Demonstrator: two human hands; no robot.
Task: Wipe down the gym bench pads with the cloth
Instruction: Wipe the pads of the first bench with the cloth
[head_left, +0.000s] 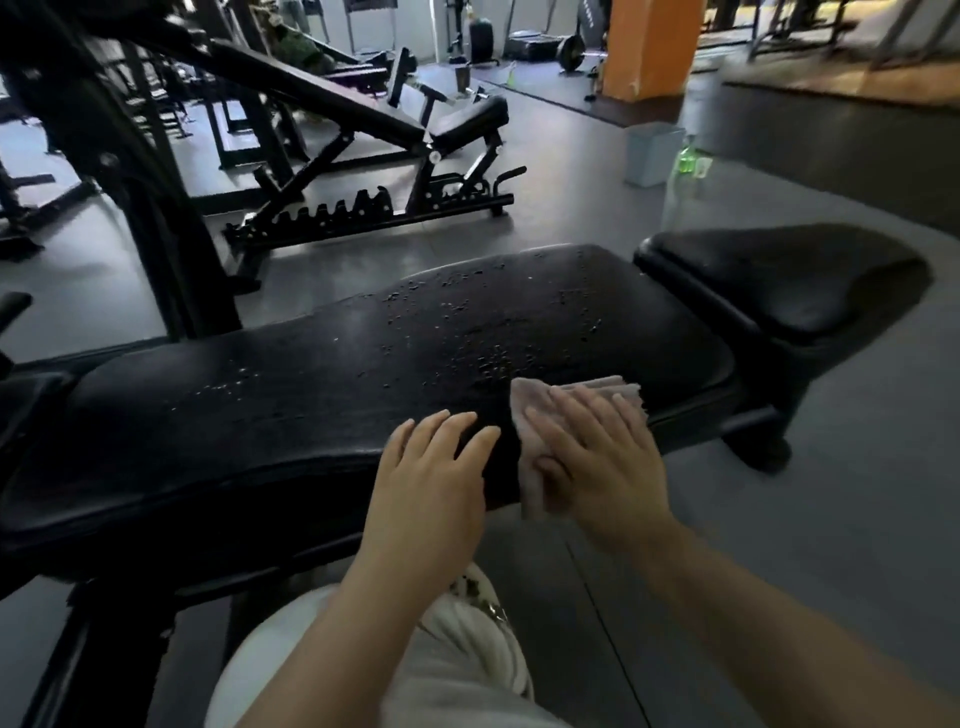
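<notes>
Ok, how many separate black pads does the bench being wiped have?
2. The long pad, beaded with droplets, lies under the left hand and under the right hand pressing the cloth. The short pad sits at its right end. More could lie out of frame left.

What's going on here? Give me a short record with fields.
place: gym floor
long pad: black, speckled with droplets
seat pad: black, to the right of the long pad
cloth: pale, lying on the long pad's near edge
right hand: flat on the cloth
left hand: fingers resting on the pad, bare
spray bottle: on the floor beyond
</notes>
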